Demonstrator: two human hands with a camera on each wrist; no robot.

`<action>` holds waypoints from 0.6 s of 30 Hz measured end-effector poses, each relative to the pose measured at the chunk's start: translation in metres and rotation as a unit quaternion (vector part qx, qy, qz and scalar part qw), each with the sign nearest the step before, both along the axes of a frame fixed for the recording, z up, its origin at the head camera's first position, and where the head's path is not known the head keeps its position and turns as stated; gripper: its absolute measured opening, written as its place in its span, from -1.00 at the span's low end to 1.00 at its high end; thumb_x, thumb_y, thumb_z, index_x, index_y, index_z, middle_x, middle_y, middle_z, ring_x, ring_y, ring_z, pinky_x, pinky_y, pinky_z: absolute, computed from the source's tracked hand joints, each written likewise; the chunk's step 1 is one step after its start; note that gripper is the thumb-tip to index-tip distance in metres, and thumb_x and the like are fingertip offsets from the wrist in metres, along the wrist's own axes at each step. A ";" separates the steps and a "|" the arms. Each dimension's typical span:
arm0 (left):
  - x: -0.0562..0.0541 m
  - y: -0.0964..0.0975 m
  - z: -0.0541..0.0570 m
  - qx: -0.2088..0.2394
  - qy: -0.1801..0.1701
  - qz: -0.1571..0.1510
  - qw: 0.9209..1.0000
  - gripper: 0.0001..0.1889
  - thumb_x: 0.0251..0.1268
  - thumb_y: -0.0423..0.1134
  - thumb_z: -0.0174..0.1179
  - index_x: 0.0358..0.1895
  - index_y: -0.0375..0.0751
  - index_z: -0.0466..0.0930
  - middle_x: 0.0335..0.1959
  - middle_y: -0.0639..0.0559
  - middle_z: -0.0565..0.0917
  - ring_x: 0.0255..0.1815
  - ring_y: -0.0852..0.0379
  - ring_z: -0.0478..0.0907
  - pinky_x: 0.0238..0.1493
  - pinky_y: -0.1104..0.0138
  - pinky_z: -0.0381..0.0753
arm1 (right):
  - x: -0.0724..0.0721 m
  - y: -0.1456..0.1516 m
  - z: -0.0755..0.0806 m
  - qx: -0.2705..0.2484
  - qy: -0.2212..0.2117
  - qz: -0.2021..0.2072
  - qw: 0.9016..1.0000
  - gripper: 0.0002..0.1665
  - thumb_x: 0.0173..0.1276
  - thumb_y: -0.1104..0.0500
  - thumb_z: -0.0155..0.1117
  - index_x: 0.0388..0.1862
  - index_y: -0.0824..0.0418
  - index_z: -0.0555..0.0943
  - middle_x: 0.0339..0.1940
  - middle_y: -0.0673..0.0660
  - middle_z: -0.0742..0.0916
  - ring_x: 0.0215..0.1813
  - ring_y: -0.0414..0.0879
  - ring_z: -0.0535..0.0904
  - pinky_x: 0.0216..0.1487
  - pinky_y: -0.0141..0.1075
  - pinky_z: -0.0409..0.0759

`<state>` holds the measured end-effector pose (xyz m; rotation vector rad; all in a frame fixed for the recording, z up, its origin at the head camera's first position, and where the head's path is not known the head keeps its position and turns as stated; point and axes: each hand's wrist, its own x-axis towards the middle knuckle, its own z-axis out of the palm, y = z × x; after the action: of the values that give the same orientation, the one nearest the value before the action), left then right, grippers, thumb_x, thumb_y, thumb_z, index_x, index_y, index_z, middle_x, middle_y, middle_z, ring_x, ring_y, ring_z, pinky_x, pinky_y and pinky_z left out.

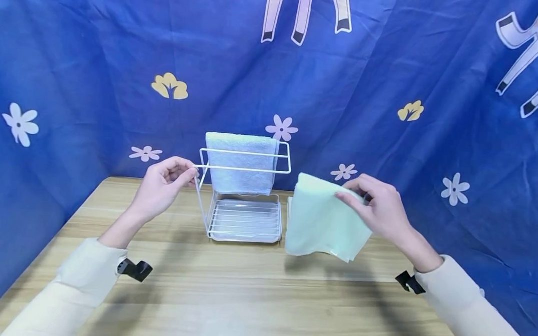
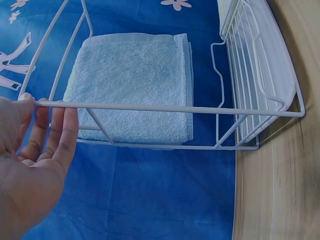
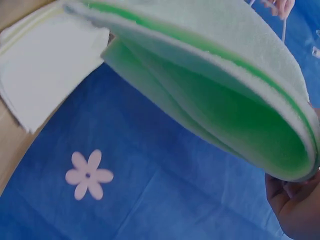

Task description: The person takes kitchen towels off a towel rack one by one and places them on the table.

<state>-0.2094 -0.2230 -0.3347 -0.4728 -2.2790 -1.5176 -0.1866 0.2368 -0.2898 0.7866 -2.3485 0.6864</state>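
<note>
My left hand (image 1: pixel 160 186) grips the upper left corner of a white wire rack (image 1: pixel 246 169), thumb and fingers about the bar in the left wrist view. Over a back rail of the rack hangs a light blue towel (image 1: pixel 241 181), folded, its lower edge above the base. To the right of the rack, my right hand (image 1: pixel 377 205) pinches a pale green folded cloth (image 1: pixel 325 218) by its upper right edge. The cloth hangs down above the table, its layers parted in the right wrist view. Part of the right hand's fingers is hidden behind it.
A white tray (image 1: pixel 245 238) sits in the rack's base under wire slats. A stack of white folded cloths (image 3: pixel 50 72) lies on the wooden table (image 1: pixel 245 297), mostly hidden behind the green cloth in the head view. A blue patterned curtain (image 1: pixel 236 86) stands behind.
</note>
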 end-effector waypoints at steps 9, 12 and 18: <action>-0.001 0.001 0.001 0.006 -0.003 0.000 1.000 -0.87 0.56 -0.33 0.22 -0.05 -0.37 0.63 -0.34 0.37 0.74 -0.32 0.43 0.73 -0.27 0.58 0.70 | 0.016 -0.024 -0.019 -0.012 -0.009 0.065 0.998 -0.83 0.23 0.25 0.60 -0.27 0.03 0.77 -0.47 -0.11 0.66 -0.51 -0.34 0.38 -0.50 -0.55 0.34; -0.001 0.000 0.002 0.005 -0.002 -0.002 1.000 -0.86 0.56 -0.34 0.22 -0.04 -0.40 0.64 -0.33 0.38 0.74 -0.32 0.44 0.73 -0.28 0.57 0.70 | 0.023 -0.033 -0.025 -0.011 -0.014 0.094 0.995 -0.83 0.24 0.24 0.59 -0.26 0.02 0.77 -0.44 -0.13 0.71 -0.50 -0.37 0.40 -0.48 -0.57 0.37; -0.001 -0.001 0.001 -0.004 -0.003 0.001 1.000 -0.84 0.55 -0.34 0.23 -0.03 -0.40 0.65 -0.32 0.42 0.74 -0.31 0.46 0.72 -0.33 0.56 0.65 | 0.033 -0.051 -0.030 -0.010 -0.029 0.135 0.990 -0.85 0.28 0.20 0.57 -0.23 0.03 0.75 -0.42 -0.13 0.71 -0.45 -0.39 0.42 -0.46 -0.56 0.42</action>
<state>-0.2099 -0.2239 -0.3337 -0.4681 -2.2902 -1.5111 -0.1534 0.1854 -0.3195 1.1014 -2.3047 0.8535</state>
